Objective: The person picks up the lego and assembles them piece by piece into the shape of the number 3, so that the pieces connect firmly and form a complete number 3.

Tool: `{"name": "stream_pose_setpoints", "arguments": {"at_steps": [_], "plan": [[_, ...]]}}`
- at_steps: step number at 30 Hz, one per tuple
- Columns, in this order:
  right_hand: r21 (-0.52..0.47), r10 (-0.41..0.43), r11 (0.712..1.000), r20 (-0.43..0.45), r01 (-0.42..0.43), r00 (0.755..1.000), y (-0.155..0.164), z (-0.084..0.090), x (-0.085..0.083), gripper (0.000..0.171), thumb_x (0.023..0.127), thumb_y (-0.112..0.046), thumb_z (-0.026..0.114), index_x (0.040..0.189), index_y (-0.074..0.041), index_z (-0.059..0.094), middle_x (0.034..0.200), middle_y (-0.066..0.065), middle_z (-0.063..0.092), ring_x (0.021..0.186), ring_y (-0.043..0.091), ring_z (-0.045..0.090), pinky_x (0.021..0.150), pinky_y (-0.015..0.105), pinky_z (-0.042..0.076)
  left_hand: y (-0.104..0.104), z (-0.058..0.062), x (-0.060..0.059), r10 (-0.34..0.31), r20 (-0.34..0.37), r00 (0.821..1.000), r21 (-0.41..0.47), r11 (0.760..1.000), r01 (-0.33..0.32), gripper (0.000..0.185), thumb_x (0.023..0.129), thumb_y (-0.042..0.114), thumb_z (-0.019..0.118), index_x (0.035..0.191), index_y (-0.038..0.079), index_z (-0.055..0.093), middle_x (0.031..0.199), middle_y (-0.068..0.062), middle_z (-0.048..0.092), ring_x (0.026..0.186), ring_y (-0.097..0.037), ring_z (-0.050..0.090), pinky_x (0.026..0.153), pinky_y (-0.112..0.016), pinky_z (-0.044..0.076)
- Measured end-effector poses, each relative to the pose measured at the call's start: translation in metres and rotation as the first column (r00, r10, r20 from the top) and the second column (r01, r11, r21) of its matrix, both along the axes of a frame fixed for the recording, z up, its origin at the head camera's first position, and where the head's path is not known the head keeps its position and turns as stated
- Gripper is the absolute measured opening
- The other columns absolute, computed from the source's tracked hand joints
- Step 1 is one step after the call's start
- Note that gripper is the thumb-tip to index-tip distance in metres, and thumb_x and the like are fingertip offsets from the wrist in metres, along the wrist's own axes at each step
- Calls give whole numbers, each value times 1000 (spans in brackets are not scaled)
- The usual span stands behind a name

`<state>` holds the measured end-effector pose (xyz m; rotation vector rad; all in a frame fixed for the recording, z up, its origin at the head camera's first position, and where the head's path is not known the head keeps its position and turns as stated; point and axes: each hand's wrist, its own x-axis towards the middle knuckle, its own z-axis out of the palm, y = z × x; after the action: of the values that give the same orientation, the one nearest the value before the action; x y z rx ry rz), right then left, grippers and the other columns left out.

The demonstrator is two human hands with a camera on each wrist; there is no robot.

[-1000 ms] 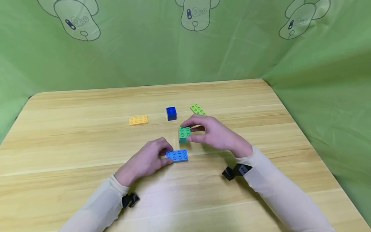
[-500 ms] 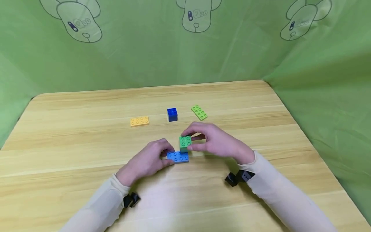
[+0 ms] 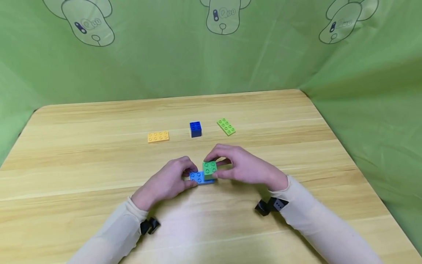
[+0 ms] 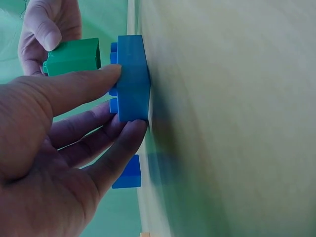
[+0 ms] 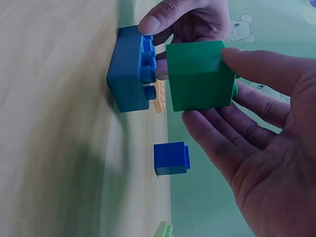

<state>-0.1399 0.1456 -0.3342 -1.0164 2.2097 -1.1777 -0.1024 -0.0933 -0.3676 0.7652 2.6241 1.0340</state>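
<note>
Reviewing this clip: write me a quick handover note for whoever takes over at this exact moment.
Left hand pinches the blue plate, flat on the table.
Right hand pinches the green cube just above the plate's right end; the wrist views show a gap, studs not seated.
Done: cube lined up over the plate.
Left: press it on.
Unused: dark blue cube, yellow plate, lime plate.

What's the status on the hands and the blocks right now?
Left hand grips blue plate flat on table. Right hand pinches green block just above the plate's studs, not seated. Nothing between them.
</note>
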Motion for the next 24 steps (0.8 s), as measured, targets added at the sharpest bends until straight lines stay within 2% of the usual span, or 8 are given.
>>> {"name": "stream_pose_setpoints", "arguments": {"at_steps": [12,20,24], "plan": [[1,-14,1000,76,14,997,-4,-6,2,32,87,0,72,117,-8,64,113,-1,60,107,18,63,92,37,52,-1,2,0,17,16,1000,2,1000,-17,25,83,12,80,103,3,69,93,1,60,81,-17,55,74,-28,50],[-12,-16,1000,70,17,997,-5,-10,1,30,87,-1,74,114,-10,64,112,-1,59,106,18,63,92,34,52,0,2,-1,27,27,999,-3,1000,-27,26,83,12,81,104,3,69,94,1,60,82,-17,56,75,-29,50],[-4,-19,1000,39,19,999,-5,-11,1,28,87,-4,75,111,-11,64,110,-2,60,106,17,63,91,32,52,0,2,0,26,33,999,0,1000,-26,26,83,12,81,104,2,69,95,0,61,83,-17,56,76,-29,51]]}}
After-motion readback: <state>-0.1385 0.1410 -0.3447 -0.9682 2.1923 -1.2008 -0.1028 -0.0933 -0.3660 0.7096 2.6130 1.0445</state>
